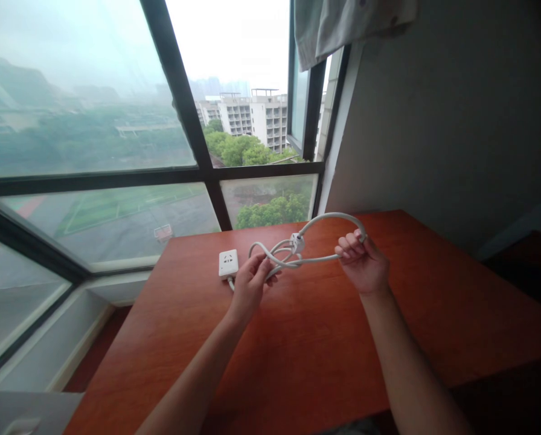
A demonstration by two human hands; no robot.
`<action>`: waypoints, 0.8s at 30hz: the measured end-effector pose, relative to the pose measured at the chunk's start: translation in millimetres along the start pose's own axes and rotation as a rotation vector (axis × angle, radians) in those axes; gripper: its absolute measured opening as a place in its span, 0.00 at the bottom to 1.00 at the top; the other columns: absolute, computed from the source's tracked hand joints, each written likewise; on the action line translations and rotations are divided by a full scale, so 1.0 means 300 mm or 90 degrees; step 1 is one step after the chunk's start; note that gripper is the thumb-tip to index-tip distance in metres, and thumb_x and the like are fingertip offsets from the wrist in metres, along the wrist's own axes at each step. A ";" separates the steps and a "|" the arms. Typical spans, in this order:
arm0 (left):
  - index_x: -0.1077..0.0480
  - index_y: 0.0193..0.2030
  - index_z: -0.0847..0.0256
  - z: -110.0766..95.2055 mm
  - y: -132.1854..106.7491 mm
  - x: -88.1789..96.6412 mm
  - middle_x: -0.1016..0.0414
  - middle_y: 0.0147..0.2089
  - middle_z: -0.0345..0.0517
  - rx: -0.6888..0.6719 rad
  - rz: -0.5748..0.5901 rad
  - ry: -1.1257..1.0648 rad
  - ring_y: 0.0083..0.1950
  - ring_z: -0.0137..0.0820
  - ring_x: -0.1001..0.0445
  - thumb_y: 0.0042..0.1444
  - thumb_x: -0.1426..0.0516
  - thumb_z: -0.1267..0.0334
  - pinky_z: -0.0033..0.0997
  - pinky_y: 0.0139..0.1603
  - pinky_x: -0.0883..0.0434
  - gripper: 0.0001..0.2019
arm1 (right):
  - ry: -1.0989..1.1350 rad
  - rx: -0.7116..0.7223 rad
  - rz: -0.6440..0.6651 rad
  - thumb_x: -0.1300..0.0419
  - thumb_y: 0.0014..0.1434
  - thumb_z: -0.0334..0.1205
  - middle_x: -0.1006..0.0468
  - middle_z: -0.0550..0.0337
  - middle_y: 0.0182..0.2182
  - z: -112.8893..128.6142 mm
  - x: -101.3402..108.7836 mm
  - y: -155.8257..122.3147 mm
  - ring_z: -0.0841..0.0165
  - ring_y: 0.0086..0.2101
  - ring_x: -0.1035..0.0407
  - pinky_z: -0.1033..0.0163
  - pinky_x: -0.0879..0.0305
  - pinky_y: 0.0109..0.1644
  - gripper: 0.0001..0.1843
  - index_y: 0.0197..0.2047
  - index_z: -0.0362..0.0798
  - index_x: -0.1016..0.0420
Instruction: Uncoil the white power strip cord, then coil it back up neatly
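A white extension cord [329, 215] hangs in loops between my two hands above the wooden table. My left hand [253, 275] is closed on the cord near its crossing strands. Higher and to the right, my right hand [363, 261] wraps its fingers round one side of the wide loop. Between the hands, the white plug [296, 243] sits among the loops, its cable arching over to my right hand. The white socket block [228, 264] is just left of my left hand, with its outlet face toward me. Whether the block rests on the table I cannot tell.
The reddish-brown table [297, 350] reaches to the windows, and its left edge drops to the floor. Dark window frames [162, 179] stand behind it, with one pane [304, 103] swung out. A curtain [343, 27] hangs at the top, beside a grey wall [456, 121].
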State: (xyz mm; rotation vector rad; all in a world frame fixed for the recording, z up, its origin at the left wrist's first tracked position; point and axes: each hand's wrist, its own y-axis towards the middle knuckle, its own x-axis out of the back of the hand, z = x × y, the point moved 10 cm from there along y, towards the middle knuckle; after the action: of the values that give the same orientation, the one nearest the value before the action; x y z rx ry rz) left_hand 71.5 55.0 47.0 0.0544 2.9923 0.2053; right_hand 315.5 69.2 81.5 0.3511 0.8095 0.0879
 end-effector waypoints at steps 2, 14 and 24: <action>0.30 0.41 0.66 -0.003 0.003 0.007 0.31 0.23 0.39 -0.015 -0.007 0.015 0.21 0.22 0.35 0.56 0.42 0.55 0.20 0.21 0.39 0.15 | -0.027 -0.006 0.011 0.37 0.55 0.44 0.55 0.68 0.21 0.000 -0.004 0.002 0.73 0.22 0.52 0.66 0.45 0.24 0.07 0.32 0.51 0.28; 0.25 0.43 0.62 -0.039 -0.015 -0.026 0.38 0.37 0.43 -0.121 0.064 0.119 0.27 0.21 0.35 0.58 0.43 0.58 0.20 0.20 0.36 0.11 | -0.246 -0.083 0.028 0.37 0.57 0.45 0.42 0.68 0.18 -0.078 0.036 0.005 0.77 0.18 0.49 0.68 0.51 0.19 0.10 0.36 0.48 0.23; 0.24 0.42 0.62 -0.061 -0.028 -0.056 0.37 0.36 0.44 -0.130 0.097 0.121 0.31 0.24 0.33 0.60 0.45 0.58 0.21 0.26 0.31 0.12 | -0.757 0.119 0.078 0.46 0.63 0.51 0.24 0.58 0.32 -0.089 -0.034 -0.002 0.65 0.34 0.31 0.60 0.35 0.39 0.15 0.41 0.52 0.22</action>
State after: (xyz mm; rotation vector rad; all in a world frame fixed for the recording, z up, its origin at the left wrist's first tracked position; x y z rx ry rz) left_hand 85.2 43.4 65.9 0.2540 3.1362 0.5607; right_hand 289.2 73.9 71.3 0.5408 -0.3844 -0.0867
